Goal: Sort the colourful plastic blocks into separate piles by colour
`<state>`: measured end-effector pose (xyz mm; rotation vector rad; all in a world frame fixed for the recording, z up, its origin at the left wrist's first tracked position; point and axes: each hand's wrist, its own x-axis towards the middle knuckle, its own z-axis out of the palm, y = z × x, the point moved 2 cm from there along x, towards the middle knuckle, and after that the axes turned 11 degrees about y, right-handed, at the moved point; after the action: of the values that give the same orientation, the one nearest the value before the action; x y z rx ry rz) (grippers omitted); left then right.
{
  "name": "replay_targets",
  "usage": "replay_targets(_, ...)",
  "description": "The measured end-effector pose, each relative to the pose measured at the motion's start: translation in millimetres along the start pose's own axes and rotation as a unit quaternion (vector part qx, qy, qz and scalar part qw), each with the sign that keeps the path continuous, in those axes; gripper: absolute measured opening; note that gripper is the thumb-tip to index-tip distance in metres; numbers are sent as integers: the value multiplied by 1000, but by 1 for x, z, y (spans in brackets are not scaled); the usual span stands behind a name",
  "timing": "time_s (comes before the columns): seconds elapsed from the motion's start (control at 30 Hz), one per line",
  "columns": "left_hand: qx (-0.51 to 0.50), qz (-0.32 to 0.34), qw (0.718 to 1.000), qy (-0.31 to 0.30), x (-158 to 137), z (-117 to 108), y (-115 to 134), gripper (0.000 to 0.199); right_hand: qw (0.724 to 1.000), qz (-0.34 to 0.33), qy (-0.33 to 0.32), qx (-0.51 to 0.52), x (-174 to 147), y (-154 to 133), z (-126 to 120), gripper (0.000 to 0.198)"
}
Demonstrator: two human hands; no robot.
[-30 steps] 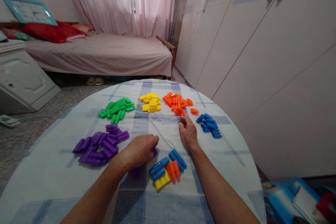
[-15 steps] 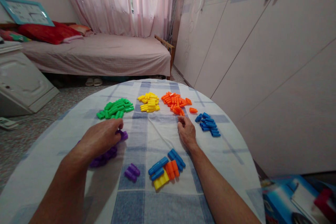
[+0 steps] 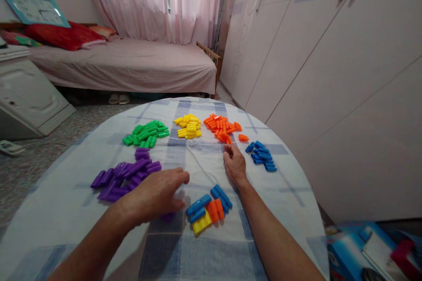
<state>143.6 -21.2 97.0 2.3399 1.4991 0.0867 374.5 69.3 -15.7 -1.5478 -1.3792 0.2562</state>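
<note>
My left hand (image 3: pixel 158 193) is above the tablecloth with thumb and fingers apart. Under it a purple plastic building piece (image 3: pixel 168 217) shows only in part. Beside that hand, on the left, lies a heap of purple pieces (image 3: pixel 121 175). A small group in front of me holds blue pieces (image 3: pixel 198 205), orange pieces (image 3: pixel 216 210) and a yellow piece (image 3: pixel 201 223), lying together. My right hand (image 3: pixel 235 164) rests on the cloth with curled fingers, just below the pile of orange pieces (image 3: pixel 222 127); whatever its fingertips may hold is hidden.
Green pieces (image 3: pixel 147 133) and yellow pieces (image 3: pixel 188 126) lie along the far side of the round table (image 3: pixel 280 210). To the right is a pile of blue pieces (image 3: pixel 263 156), near a lone orange piece (image 3: pixel 243 138). A bed (image 3: pixel 138 61) and wardrobe (image 3: pixel 329 96) stand beyond.
My left hand has moved from the purple heap rightward and nearer to me, now covering most of the separate purple pieces. My right hand stays in place.
</note>
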Motion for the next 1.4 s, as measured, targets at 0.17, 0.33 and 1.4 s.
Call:
replay_targets(0.17, 75, -29, 997, -10, -23, 31, -15, 32, 1000, -2, 1, -7, 2, 2, 1, 33)
replay_targets(0.33, 48, -33, 998, 37, -37, 54, -29, 24, 1000, -1, -1, -2, 2, -1, 0, 33)
replay_targets(1.4, 45, -76, 955, 284, 7, 23, -63, 38, 1000, -5, -2, -19, 2, -3, -1, 31)
